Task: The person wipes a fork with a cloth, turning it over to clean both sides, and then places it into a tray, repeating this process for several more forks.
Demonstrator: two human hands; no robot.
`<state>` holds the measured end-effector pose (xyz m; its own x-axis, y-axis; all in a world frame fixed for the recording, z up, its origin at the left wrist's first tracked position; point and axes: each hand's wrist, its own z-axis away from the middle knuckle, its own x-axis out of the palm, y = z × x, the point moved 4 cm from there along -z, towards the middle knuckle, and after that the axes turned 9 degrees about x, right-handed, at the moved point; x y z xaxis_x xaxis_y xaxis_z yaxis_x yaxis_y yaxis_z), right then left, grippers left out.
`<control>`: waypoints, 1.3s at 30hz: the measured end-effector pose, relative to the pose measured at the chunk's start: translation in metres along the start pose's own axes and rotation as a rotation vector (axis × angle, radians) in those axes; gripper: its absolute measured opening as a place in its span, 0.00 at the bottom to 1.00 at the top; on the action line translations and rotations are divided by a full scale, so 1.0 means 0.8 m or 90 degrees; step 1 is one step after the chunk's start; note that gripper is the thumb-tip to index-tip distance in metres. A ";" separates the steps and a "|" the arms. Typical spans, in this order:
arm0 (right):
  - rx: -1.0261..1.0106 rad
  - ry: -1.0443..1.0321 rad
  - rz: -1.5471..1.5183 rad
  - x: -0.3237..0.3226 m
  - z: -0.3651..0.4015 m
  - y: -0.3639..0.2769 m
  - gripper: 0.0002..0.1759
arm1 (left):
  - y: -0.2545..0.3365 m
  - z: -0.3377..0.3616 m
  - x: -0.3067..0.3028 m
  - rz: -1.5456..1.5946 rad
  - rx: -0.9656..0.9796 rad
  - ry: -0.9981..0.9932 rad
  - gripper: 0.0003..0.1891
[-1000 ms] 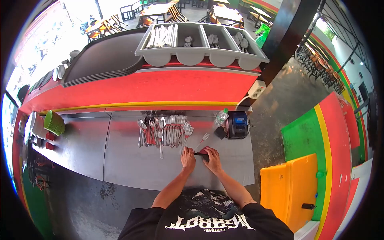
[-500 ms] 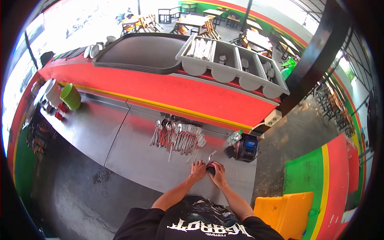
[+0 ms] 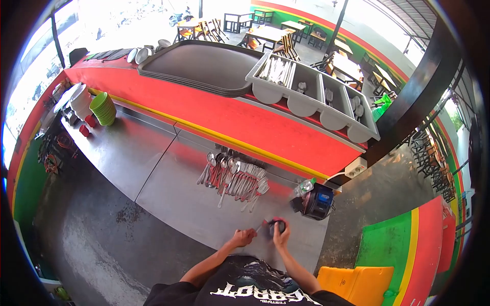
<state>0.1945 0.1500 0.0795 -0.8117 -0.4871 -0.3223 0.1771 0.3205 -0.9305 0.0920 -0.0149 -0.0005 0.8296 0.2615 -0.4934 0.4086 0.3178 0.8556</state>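
Near the front edge of the steel counter (image 3: 173, 199), my left hand (image 3: 243, 237) is closed around the end of a thin piece of cutlery (image 3: 261, 225), which points up and to the right. Just right of it, my right hand (image 3: 280, 233) grips a small dark round object (image 3: 278, 225) with some red beside it; what it is cannot be made out. Beyond my hands lies a pile of spoons and forks (image 3: 235, 178) in a rough row. A clear bottle (image 3: 304, 187) lies beside a dark blue and black bag-like object (image 3: 319, 202) to the right.
Stacked brown trays (image 3: 204, 64) and a grey cutlery holder (image 3: 311, 97) stand on the red ledge (image 3: 224, 117). Green bowls (image 3: 103, 108) are stacked at the far left. A power socket (image 3: 356, 167) hangs at the ledge's right end, and an orange box (image 3: 352, 284) is at lower right.
My hands have moved apart. The cutlery, earlier upright between them, now extends from my left hand toward the dark object in my right. The whole view has shifted slightly.
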 end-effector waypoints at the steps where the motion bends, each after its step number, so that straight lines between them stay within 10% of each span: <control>1: -0.017 -0.068 -0.004 0.007 0.019 -0.005 0.15 | -0.007 0.009 0.012 -0.014 0.023 -0.008 0.11; 5: -0.183 -0.353 0.127 0.040 0.080 -0.027 0.21 | -0.071 0.028 0.060 -0.281 0.123 0.045 0.15; 21: -0.198 -0.161 0.327 0.025 0.020 0.008 0.27 | 0.016 0.041 -0.012 0.051 -0.042 0.027 0.13; 31: -0.025 0.109 0.142 0.031 -0.010 0.032 0.12 | -0.011 0.120 -0.043 0.280 -0.125 0.095 0.15; 34: 0.236 0.157 -0.203 0.031 -0.003 0.047 0.09 | -0.021 0.125 -0.049 0.109 -0.086 0.190 0.15; 39: 0.264 0.149 -0.233 0.027 0.026 0.006 0.09 | -0.005 0.112 -0.046 0.044 -0.045 0.260 0.13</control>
<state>0.1893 0.1238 0.0646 -0.9534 -0.2997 0.0343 0.0279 -0.2007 -0.9793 0.0945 -0.1077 0.0283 0.6294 0.6193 -0.4695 0.3187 0.3453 0.8827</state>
